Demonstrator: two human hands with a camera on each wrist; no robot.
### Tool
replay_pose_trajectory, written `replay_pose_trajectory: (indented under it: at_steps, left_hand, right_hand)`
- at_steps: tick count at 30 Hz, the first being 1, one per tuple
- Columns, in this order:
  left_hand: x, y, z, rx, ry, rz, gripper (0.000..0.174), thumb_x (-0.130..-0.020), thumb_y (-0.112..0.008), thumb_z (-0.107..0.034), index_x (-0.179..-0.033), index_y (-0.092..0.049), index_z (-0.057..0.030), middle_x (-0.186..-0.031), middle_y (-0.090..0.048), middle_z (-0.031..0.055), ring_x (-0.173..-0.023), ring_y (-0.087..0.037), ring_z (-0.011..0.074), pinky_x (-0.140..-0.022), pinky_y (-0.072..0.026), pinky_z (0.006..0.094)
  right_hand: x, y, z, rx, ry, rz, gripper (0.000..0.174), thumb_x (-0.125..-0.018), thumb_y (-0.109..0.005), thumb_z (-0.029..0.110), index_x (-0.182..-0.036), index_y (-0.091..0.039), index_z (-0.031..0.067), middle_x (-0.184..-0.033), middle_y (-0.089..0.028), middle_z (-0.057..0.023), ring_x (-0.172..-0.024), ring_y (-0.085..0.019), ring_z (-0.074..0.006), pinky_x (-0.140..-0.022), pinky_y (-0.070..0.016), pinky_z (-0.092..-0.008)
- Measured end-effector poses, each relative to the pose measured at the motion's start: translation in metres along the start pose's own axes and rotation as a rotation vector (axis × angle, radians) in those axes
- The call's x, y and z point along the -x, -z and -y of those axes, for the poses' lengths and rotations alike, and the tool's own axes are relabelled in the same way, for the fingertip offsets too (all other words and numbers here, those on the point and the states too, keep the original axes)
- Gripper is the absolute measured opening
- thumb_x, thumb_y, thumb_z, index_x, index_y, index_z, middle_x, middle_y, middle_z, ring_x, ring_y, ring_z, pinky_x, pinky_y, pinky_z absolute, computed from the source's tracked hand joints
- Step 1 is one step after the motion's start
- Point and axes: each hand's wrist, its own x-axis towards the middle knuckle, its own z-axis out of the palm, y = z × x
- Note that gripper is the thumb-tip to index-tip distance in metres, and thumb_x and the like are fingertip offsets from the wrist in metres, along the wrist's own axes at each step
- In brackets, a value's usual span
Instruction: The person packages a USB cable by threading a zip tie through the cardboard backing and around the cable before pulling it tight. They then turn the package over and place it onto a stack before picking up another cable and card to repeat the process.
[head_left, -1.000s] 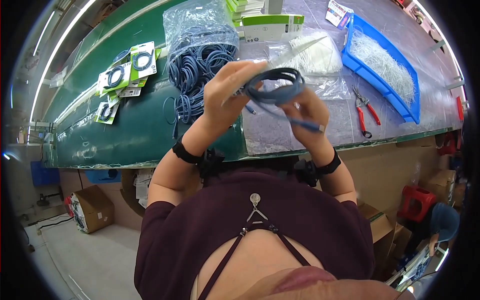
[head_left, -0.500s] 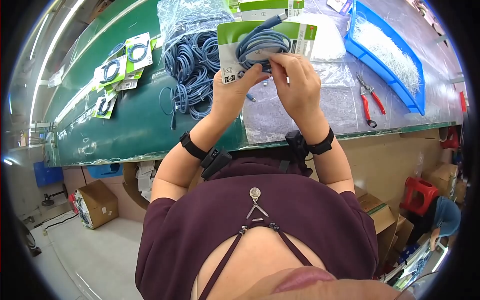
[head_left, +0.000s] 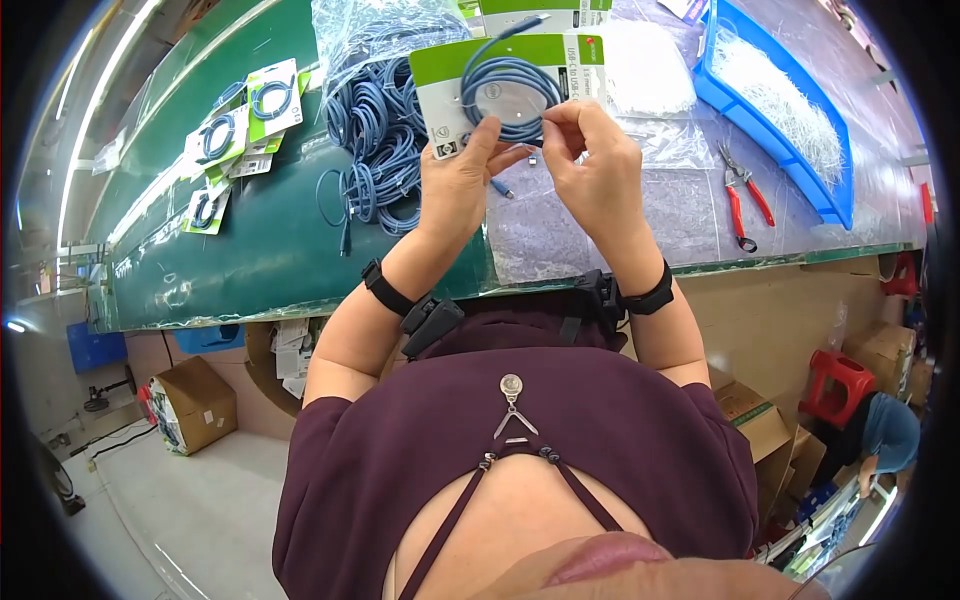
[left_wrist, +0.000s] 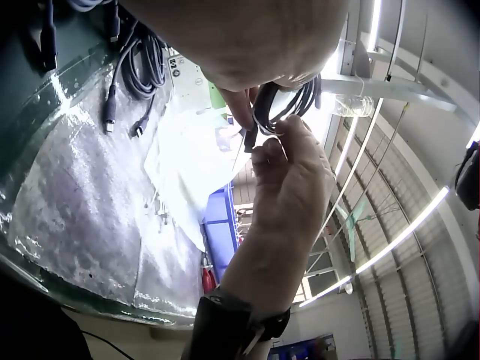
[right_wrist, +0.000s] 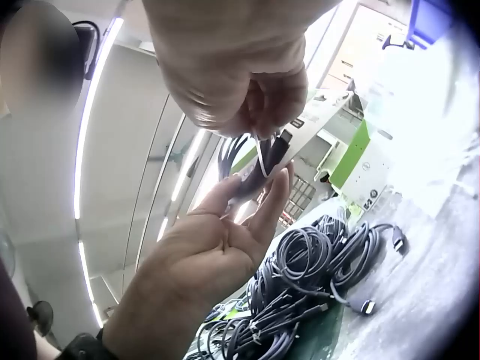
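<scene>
My left hand (head_left: 462, 180) holds up a green-and-white printed packaging card (head_left: 432, 75), its thumb pressing a coiled blue USB cable (head_left: 510, 68) against the front. One cable end sticks up past the card's top edge. At the coil's lower right, the thumb and fingers of my right hand (head_left: 600, 165) pinch a thin white tie (right_wrist: 262, 157), which loops round the cable near a dark connector (right_wrist: 277, 148) in the right wrist view. The left fingertips lie behind the card there.
Loose blue cables (head_left: 375, 190) spill from a clear bag (head_left: 365, 30) at left. Carded cables (head_left: 220, 140) lie farther left. Toward the right are red-handled cutters (head_left: 735, 205), white ties on plastic (head_left: 650, 80) and a blue tray (head_left: 775, 165) of clear strands.
The card turned from edge-on to face up toward the head camera, with the coil on its front. Since then it shifted slightly left, and the right fingers stay at the coil's lower right.
</scene>
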Motion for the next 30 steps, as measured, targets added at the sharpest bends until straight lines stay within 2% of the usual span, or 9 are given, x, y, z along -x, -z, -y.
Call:
replay_pose_trajectory:
  at_steps: [3, 7, 10, 19, 23, 26, 27, 30]
  left_hand:
    - [0.002, 0.0, -0.003, 0.045, 0.023, -0.012, 0.019, -0.092, -0.059, -0.004, -0.109, -0.057, 0.0034, -0.101, -0.064, 0.0116, -0.087, -0.066, 0.0197, -0.079, -0.0592, 0.0378]
    - [0.005, 0.0, -0.004, 0.01, -0.032, -0.008, 0.02, -0.092, -0.059, -0.003, -0.11, -0.056, 0.0041, -0.102, -0.064, 0.0121, -0.089, -0.066, 0.0198, -0.08, -0.0592, 0.0369]
    - [0.007, -0.001, -0.004, -0.035, -0.095, -0.025, 0.021, -0.091, -0.059, -0.002, -0.111, -0.056, 0.0047, -0.103, -0.064, 0.0125, -0.089, -0.066, 0.0194, -0.081, -0.059, 0.0366]
    - [0.007, 0.003, -0.003, -0.082, -0.065, -0.039, 0.023, -0.091, -0.06, -0.002, -0.112, -0.056, 0.005, -0.104, -0.064, 0.012, -0.089, -0.066, 0.0185, -0.081, -0.0588, 0.0338]
    - [0.008, 0.003, -0.003, -0.135, -0.073, -0.018, 0.025, -0.092, -0.058, -0.002, -0.116, -0.054, -0.0005, -0.107, -0.064, 0.0089, -0.093, -0.065, 0.019, -0.083, -0.0573, 0.038]
    - [0.009, 0.0, -0.003, -0.123, -0.099, -0.053, 0.02, -0.09, -0.061, -0.001, -0.11, -0.059, 0.0027, -0.103, -0.065, 0.0079, -0.085, -0.064, 0.0143, -0.077, -0.0565, 0.0291]
    - [0.01, 0.002, -0.002, -0.122, -0.101, -0.053, 0.02, -0.09, -0.061, -0.001, -0.11, -0.059, 0.0027, -0.103, -0.065, 0.0079, -0.085, -0.064, 0.0143, -0.077, -0.0565, 0.0291]
    - [0.013, 0.008, 0.002, -0.46, -0.227, -0.043, 0.017, -0.089, -0.063, -0.001, -0.105, -0.063, 0.0015, -0.102, -0.065, 0.0049, -0.081, -0.062, 0.0117, -0.072, -0.0524, 0.0256]
  right_hand:
    - [-0.002, 0.005, 0.002, 0.338, 0.338, -0.041, 0.015, -0.076, -0.066, -0.004, -0.09, -0.064, 0.0019, -0.08, -0.063, -0.0097, -0.066, -0.063, -0.0239, -0.058, -0.0501, -0.031]
    - [-0.002, 0.009, 0.012, 0.458, 0.373, 0.038, 0.016, -0.075, -0.066, -0.003, -0.09, -0.065, 0.0027, -0.078, -0.061, -0.0094, -0.065, -0.061, -0.0268, -0.058, -0.0495, -0.0331]
    - [-0.003, 0.009, 0.01, 0.421, 0.351, 0.067, 0.015, -0.075, -0.067, -0.001, -0.09, -0.065, 0.0029, -0.076, -0.06, -0.009, -0.065, -0.061, -0.0267, -0.057, -0.0492, -0.0337]
    - [-0.004, 0.008, 0.008, 0.434, 0.348, 0.096, 0.013, -0.076, -0.067, 0.0, -0.089, -0.066, 0.0035, -0.076, -0.06, -0.0085, -0.065, -0.061, -0.0263, -0.059, -0.049, -0.0342]
    - [-0.005, 0.007, 0.007, 0.438, 0.351, 0.094, 0.011, -0.077, -0.067, 0.001, -0.088, -0.065, 0.0033, -0.076, -0.06, -0.0087, -0.066, -0.061, -0.0268, -0.059, -0.049, -0.0343]
    - [-0.003, 0.005, 0.007, 0.445, 0.346, 0.106, 0.012, -0.077, -0.067, 0.002, -0.089, -0.065, 0.0034, -0.077, -0.06, -0.0092, -0.066, -0.06, -0.028, -0.059, -0.0487, -0.0351]
    - [-0.003, 0.005, 0.007, 0.45, 0.343, 0.112, 0.012, -0.077, -0.067, 0.002, -0.089, -0.064, 0.0034, -0.077, -0.06, -0.0095, -0.066, -0.06, -0.0287, -0.059, -0.0485, -0.0355]
    - [-0.003, 0.004, 0.01, 0.421, 0.325, 0.107, 0.014, -0.078, -0.067, 0.001, -0.091, -0.064, 0.0034, -0.077, -0.059, -0.0101, -0.066, -0.06, -0.03, -0.058, -0.0481, -0.0366]
